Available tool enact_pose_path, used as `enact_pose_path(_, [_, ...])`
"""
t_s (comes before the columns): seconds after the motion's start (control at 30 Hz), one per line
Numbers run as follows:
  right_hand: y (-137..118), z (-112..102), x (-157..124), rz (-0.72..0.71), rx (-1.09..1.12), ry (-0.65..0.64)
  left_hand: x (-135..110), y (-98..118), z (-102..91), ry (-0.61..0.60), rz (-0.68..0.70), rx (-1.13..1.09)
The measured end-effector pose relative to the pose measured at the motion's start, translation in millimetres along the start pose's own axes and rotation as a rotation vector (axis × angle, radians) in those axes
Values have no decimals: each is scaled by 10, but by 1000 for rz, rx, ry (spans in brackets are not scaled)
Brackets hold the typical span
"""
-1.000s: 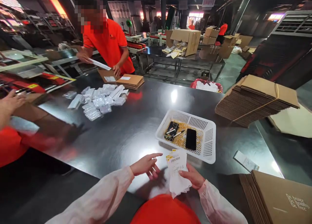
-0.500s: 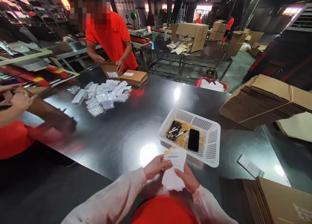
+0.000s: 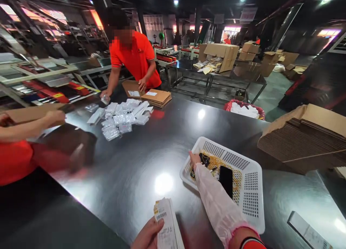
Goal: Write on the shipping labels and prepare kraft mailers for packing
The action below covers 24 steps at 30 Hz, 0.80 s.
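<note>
In my left hand (image 3: 148, 234) at the bottom is a stack of white printed labels (image 3: 169, 225), with yellow marks and a barcode; the thumb presses on its face. My right arm, in a pale sleeve, stretches across a white plastic basket (image 3: 255, 162). At the basket's left rim is my right hand (image 3: 194, 158), its fingers curled over the edge and partly hidden. The basket holds a black phone (image 3: 226, 180), yellow rubber bands (image 3: 238, 180) and a smaller black item (image 3: 204, 159), which is partly covered by the arm.
Clear-wrapped packets (image 3: 121, 117) lie heaped on the metal table (image 3: 140, 158). Beyond them a co-worker in red (image 3: 137, 57) handles flat cartons (image 3: 159, 97). Another person's arm (image 3: 29, 128) is at left. Bundled cardboard (image 3: 305, 140) and a paper stack (image 3: 308, 229) lie right.
My right hand has let go of the labels and moved forward to the basket's rim. My left hand has lowered with the labels. The co-worker's hand has reached to the packets.
</note>
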State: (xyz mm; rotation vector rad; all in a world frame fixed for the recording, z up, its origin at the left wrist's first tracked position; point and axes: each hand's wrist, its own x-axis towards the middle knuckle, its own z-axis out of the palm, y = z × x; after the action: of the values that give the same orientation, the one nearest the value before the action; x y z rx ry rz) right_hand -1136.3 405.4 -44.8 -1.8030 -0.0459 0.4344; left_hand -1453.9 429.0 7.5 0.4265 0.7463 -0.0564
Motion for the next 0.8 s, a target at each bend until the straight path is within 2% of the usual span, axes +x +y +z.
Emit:
enact_pose_path(0.1, [154, -38, -9, 144, 76, 5, 29, -11, -38, -2, -8, -30])
enact_pose_path(0.23, [192, -285, -98, 233, 238, -44, 112, 60, 37, -36, -5, -32])
enact_pose_path(0.4, [18, -639, -304, 189, 425, -129, 166, 222, 104, -49, 39, -11])
enact_pose_path(0.57, [-111, -942, -642, 134, 477, -237, 151, 308, -15, -54, 80, -25])
enact_pose_path(0.7, [-155, -1057, -948, 118, 450, -290, 140, 294, -68, -80, 96, -9])
enact_pose_path(0.8, [-168, -1048, -1196, 124, 416, -330, 128, 279, 0, -103, 98, 23])
